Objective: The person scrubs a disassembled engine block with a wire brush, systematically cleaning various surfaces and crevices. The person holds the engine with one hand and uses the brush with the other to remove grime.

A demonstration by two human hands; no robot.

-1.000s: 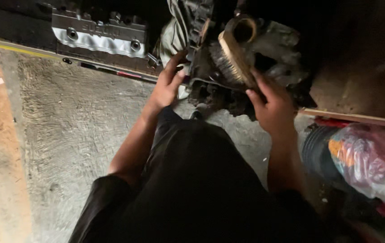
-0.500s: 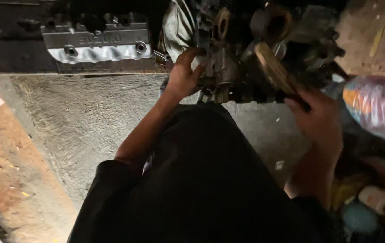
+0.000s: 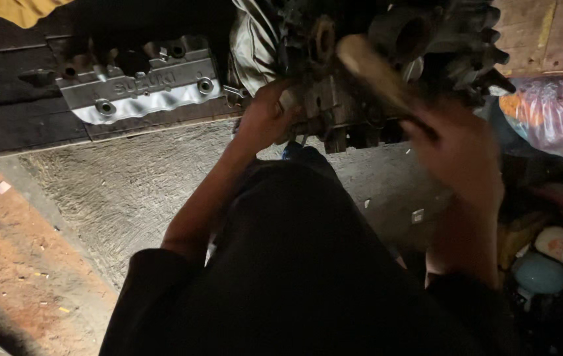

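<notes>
Here — right hand (image 3: 456, 155) | brush (image 3: 377, 72) (blurred) slants up-left, toward engine (image 3: 360, 99)

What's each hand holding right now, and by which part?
The right hand grips a brush by the lower end of its handle. The left hand grasps the engine block at its lower left edge.

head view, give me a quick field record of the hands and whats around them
left hand: grips the near side of the grimy engine part
right hand: blurred, holds a wooden-handled tool laid across the engine part
tool head: cannot tell
behind left: silver valve cover on dark boards
right side: pink plastic bag, small white bottle
top left: yellow cloth
ground: rough concrete floor
</notes>
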